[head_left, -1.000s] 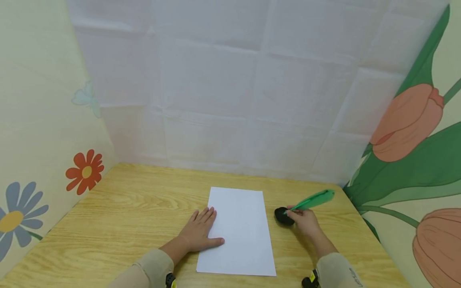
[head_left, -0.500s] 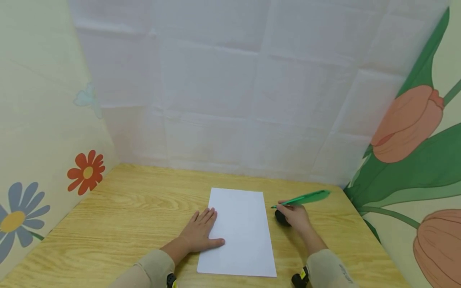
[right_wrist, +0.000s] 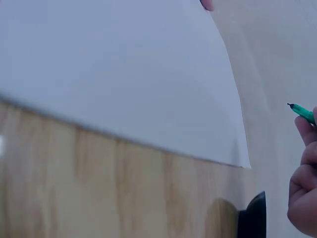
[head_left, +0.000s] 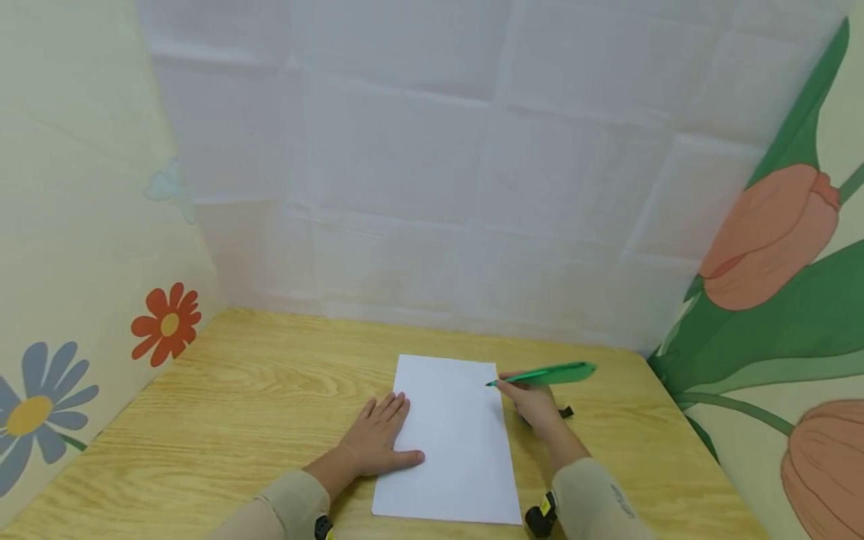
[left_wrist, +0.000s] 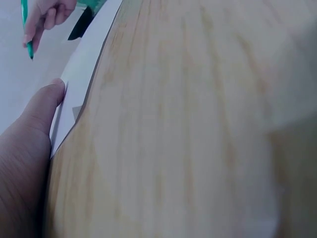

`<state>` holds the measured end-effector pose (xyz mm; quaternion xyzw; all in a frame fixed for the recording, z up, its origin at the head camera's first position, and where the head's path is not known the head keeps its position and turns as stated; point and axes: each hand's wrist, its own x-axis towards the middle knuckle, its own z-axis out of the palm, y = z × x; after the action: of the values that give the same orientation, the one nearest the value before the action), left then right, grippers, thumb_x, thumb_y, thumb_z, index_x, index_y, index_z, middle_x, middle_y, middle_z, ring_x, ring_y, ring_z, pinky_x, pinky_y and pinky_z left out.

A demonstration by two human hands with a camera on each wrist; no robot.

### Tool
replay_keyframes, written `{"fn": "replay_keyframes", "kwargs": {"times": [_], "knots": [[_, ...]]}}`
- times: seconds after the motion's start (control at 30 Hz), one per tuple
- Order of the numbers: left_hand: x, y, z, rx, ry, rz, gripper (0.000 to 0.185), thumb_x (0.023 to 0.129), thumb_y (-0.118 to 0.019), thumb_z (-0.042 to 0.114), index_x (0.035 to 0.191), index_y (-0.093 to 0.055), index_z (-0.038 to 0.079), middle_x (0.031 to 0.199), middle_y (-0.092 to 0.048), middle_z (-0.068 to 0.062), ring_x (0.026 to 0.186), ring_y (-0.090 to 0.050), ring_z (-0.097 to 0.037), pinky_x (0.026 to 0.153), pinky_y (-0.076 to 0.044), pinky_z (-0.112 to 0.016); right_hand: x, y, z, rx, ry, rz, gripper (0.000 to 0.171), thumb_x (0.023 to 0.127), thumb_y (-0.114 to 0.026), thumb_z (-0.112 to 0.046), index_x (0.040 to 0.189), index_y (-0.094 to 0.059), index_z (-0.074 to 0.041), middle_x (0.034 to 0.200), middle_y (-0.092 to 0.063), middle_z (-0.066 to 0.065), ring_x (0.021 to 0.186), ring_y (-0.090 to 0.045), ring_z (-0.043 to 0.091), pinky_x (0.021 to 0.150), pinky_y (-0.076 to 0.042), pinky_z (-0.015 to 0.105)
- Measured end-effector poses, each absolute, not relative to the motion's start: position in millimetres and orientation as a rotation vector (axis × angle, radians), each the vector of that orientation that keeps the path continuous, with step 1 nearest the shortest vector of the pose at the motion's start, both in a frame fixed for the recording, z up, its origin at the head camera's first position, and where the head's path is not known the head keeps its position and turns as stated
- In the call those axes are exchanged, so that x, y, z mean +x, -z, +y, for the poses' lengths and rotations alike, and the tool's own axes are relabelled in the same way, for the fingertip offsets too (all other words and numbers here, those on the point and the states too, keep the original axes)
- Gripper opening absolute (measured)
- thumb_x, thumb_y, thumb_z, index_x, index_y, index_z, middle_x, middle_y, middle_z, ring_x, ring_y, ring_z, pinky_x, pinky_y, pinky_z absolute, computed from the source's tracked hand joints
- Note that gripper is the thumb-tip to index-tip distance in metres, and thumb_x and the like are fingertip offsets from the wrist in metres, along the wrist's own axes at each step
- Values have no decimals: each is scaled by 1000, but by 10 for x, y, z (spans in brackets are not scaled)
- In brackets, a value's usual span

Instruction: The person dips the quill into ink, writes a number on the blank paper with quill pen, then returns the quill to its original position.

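Note:
A blank white sheet of paper (head_left: 452, 457) lies on the wood-grain table. My left hand (head_left: 378, 442) rests flat on its left edge, fingers spread and thumb out over the sheet. My right hand (head_left: 536, 405) pinches a green feather pen (head_left: 556, 373) near its tip, above the paper's upper right edge. In the right wrist view the pen's dark nib (right_wrist: 290, 105) points away from the fingers and looks clear of the sheet. Below the right hand sits a small black pot (right_wrist: 252, 220); the hand hides most of it in the head view.
The wood-grain table (head_left: 270, 375) runs back to a creased white cloth backdrop (head_left: 405, 187). Flower-printed panels (head_left: 756, 330) stand at both sides. A small black wrist camera (head_left: 540, 519) is strapped at the right sleeve.
My right hand has lifted the feather pen's tip out of the black pot and moved it left to the paper's edge. The left hand has stayed on the sheet.

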<state>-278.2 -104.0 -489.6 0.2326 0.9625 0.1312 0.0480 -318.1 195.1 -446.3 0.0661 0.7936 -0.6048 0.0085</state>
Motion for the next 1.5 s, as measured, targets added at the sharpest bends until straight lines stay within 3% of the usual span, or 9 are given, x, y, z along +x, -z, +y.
{"fn": "replay_keyframes", "kwargs": {"times": [0.17,0.37,0.6,0.97,1.33,1.5], "knots": [[-2786,4938,-1028,714,-396,2947,105,84,-47,78,155,-25,3,163,-21,-13,153,-15,-30,122,-8,-54,-3221,4468,1851,175,1870,2498,40,87,-74,-23,120,-67,-1,80,-62,-10,61,-40,6,56,-38,20],[-2800,4971,-1023,722,-406,2954,106,84,-47,78,155,-25,3,164,-20,-12,153,-14,-30,122,-7,-55,-3268,4491,1729,178,1839,2545,35,87,-73,-21,117,-69,-1,103,-71,0,81,-55,8,69,-47,22],[-2768,4905,-1013,715,-411,2936,106,84,-48,77,154,-25,2,163,-21,-13,153,-15,-30,123,-7,-55,-3334,4542,1636,145,1862,2498,31,87,-73,-15,113,-69,0,71,-61,-6,49,-36,7,47,-33,20],[-2752,4878,-1013,701,-391,2938,105,84,-48,77,154,-26,3,163,-21,-13,153,-16,-30,122,-9,-55,-3373,4585,1578,217,1832,2484,29,85,-74,-18,111,-70,-5,68,-58,-6,49,-38,8,49,-33,22],[-2789,4965,-1030,699,-385,2955,106,83,-48,78,155,-25,4,164,-20,-12,153,-15,-29,123,-8,-54,-3402,4608,1508,213,1823,2523,29,86,-74,-18,110,-70,-3,72,-61,-6,48,-36,7,49,-33,21],[-2786,4965,-1031,692,-384,2957,107,83,-47,79,155,-25,4,164,-21,-12,153,-15,-29,123,-8,-54,-3424,4613,1471,245,1829,2546,28,85,-73,-18,108,-71,-3,64,-54,-7,50,-39,7,50,-34,21]]}}
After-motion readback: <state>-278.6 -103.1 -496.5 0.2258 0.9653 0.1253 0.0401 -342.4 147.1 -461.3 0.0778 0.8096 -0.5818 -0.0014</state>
